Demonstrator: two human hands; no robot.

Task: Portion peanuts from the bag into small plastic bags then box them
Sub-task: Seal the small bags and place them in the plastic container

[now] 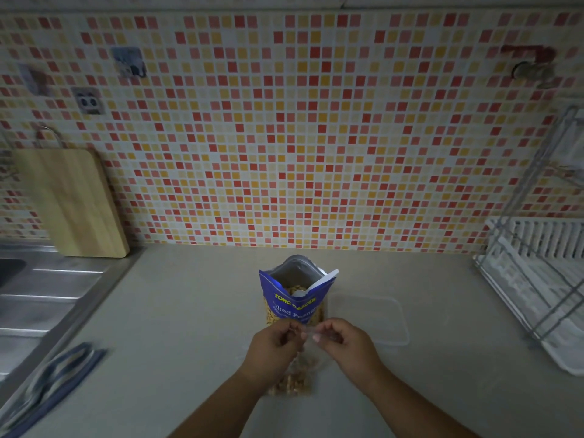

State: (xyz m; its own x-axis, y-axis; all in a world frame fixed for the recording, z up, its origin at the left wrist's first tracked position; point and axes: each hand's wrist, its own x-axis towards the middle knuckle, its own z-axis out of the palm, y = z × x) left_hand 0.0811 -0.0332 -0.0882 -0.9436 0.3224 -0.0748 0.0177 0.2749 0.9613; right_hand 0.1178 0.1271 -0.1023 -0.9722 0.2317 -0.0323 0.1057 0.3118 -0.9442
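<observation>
Hands pinching the top of a small plastic bag of peanuts, in front of the open peanut bag.

Left hand (273, 341) and right hand (346, 339) meet at the centre of the desk (189, 311); the fingers (325, 331) of both are curled and clamped on the top edge of the small plastic bag (297, 374), which hangs below them, its lower part holding peanuts and reaching the desk. Whether its top is sealed cannot be told. The blue peanut bag (295, 298) stands upright just behind the hands, mouth open, nuts visible inside. A clear plastic box (373, 317) lies on the desk just to the right of the peanut bag. Wooden cutting board (72, 200) leans on the tiled wall (316, 137) at left, above the steel sink (38, 295). White dish rack (537, 295) at right. Blurred blue-edged object (57, 384) at lower left, not identifiable.
</observation>
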